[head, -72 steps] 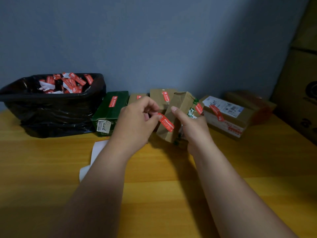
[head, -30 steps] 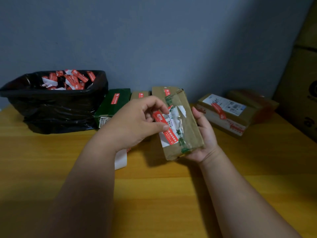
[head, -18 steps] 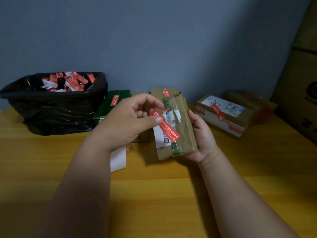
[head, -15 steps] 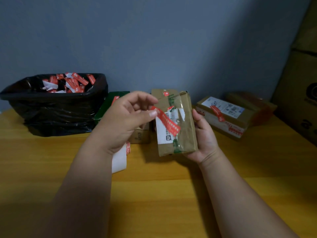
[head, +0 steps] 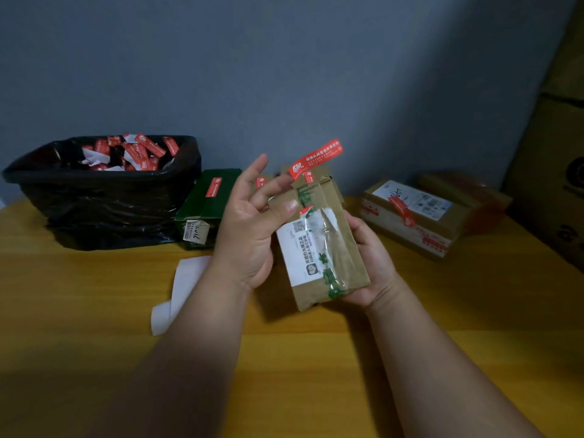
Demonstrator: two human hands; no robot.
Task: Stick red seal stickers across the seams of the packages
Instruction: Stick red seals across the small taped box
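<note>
Cradled from below in the right hand [head: 368, 263]: a flat kraft-paper package [head: 319, 245], glossy tape along its seam, above the wooden table [head: 316, 358]. Stuck by one end to a straightened fingertip of the spread left hand [head: 249, 229]: a narrow red seal sticker [head: 317, 158]. Far left, a crinkled black bag [head: 104, 197].

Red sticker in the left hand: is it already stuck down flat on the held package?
No: the red sticker hangs from a left hand fingertip, above the package.
</note>
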